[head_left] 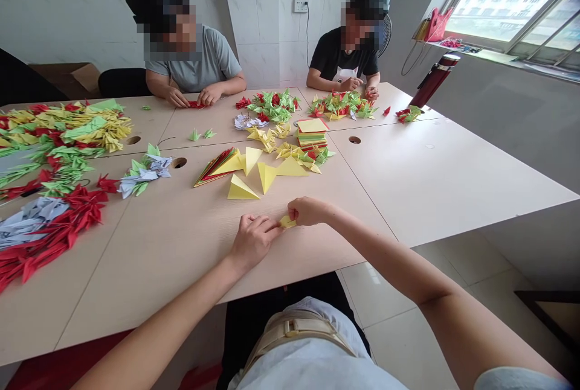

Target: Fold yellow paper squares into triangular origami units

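Observation:
A small piece of folded yellow paper (287,221) is pinched between my left hand (252,241) and my right hand (308,210), just above the pale wood-grain table (181,257). Its folds are mostly hidden by my fingers. Beyond my hands lie several loose yellow paper triangles (266,176) and a fanned bundle of folded coloured paper (216,168). A stack of square coloured paper (312,133) stands farther off. Large heaps of origami cranes in red, yellow, green and pale blue (58,136) cover the table's left side.
Two seated people work at the far side: one has hands (186,98) on red paper, the other hands (356,86) near green and red cranes. A dark red thermos (434,81) stands at the far right corner. The near table edge runs close to my body.

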`<state>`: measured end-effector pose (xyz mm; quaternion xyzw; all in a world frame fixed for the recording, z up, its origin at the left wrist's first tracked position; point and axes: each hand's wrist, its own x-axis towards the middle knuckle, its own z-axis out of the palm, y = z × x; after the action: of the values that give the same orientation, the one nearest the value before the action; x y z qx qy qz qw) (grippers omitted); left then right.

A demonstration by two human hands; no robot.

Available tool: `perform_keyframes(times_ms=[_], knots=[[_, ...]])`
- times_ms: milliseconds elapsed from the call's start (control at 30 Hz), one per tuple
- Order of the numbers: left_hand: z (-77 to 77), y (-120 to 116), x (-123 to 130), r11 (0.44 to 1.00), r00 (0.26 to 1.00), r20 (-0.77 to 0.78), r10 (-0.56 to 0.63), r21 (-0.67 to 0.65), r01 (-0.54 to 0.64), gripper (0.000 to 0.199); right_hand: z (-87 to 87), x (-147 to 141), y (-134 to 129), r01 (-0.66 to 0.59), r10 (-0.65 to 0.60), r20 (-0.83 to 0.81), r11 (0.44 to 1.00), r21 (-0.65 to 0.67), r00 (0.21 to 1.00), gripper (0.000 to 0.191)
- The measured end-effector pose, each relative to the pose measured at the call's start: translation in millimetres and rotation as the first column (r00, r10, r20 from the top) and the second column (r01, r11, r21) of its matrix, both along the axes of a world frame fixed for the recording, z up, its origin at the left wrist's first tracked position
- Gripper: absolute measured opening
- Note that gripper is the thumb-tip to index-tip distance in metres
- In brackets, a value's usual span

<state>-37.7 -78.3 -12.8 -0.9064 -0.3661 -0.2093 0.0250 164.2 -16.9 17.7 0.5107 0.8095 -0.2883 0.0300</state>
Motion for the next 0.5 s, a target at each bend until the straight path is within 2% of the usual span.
perform_keyframes(times_ms=[167,233,300,400,467,500], knots=[[1.5,7,-4,0.999,1.0,-0.006,-0.029,-0.021,0.029,0.028,0.3,13,-22,0.076,-0.073,-0.028,0.989,0.125,0.997,0.018],[2.2,10,-3,0.999,1.0,0.006,-0.001,-0.042,0.002,0.025,-1.7,11,-40,0.128,-0.12,-0.054,0.976,0.174,0.991,0.016],[1.8,14,1,0.997,0.998,0.042,0.054,-0.061,-0.052,0.019,-4.1,5,-60,0.174,-0.143,-0.161,0.963,0.205,0.977,0.016],[-1.6,18,8,0.987,0.984,0.109,0.14,-0.098,-0.13,0.014,-7.7,-4,-79,0.088,-0.018,-0.331,0.976,0.198,0.943,0.018],[-4.5,21,11,0.984,0.98,0.13,0.149,-0.119,-0.133,0.014,-10.1,-3,-78,-0.02,0.1,-0.408,0.98,0.196,0.907,0.02],[-5.6,22,12,0.985,0.982,0.133,0.136,-0.124,-0.119,0.013,-11.6,0,-73,-0.033,0.124,-0.435,0.977,0.212,0.892,0.021]])
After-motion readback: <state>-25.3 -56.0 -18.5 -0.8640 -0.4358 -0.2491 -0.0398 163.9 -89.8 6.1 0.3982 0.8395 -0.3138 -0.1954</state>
